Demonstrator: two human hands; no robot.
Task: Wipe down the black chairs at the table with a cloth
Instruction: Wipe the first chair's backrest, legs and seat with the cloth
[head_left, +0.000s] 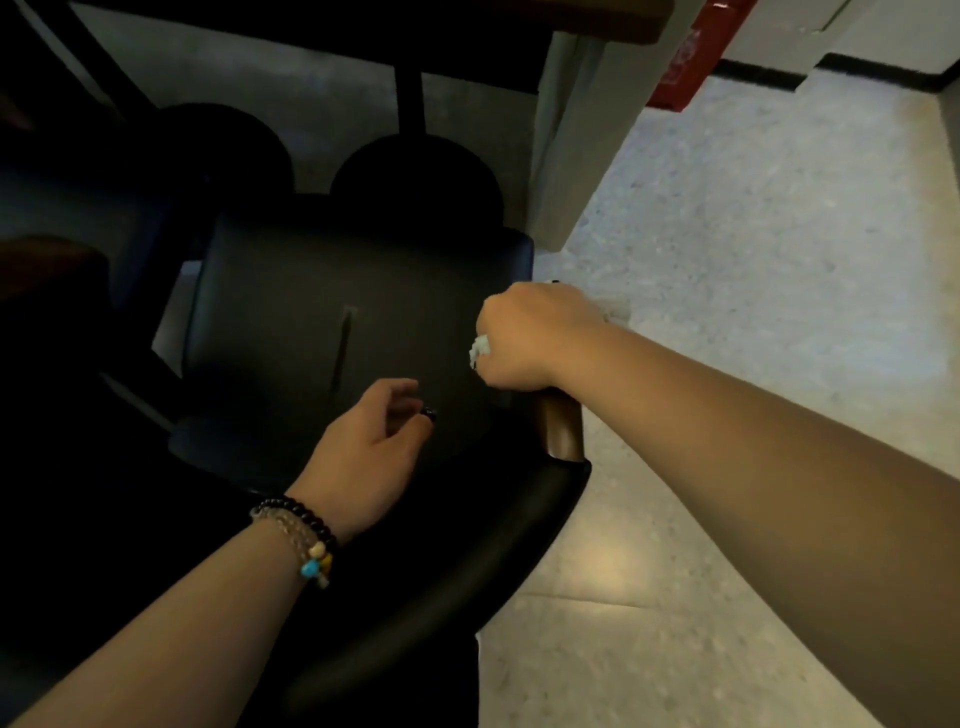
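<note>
- Gripping a pale cloth (480, 351), the right hand (524, 338) is seen right of centre, fingers curled round it, on top of the wooden post (561, 431).
- The black chair (337, 322) fills the middle; its seat lies left of that fist and runs up toward the table leg (566, 145).
- The left hand (374, 441) hovers nearer the seat, fingers loosely bent, nothing held.

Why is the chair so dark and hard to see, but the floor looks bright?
In the head view, the black chair sits in the table's shadow, so its seat fades into the dark; the floor on the right catches the light, with a soft shiny patch near the chair's back; the right hand gripping the cloth looks a bit blurry; the left hand is dimmer.
</note>
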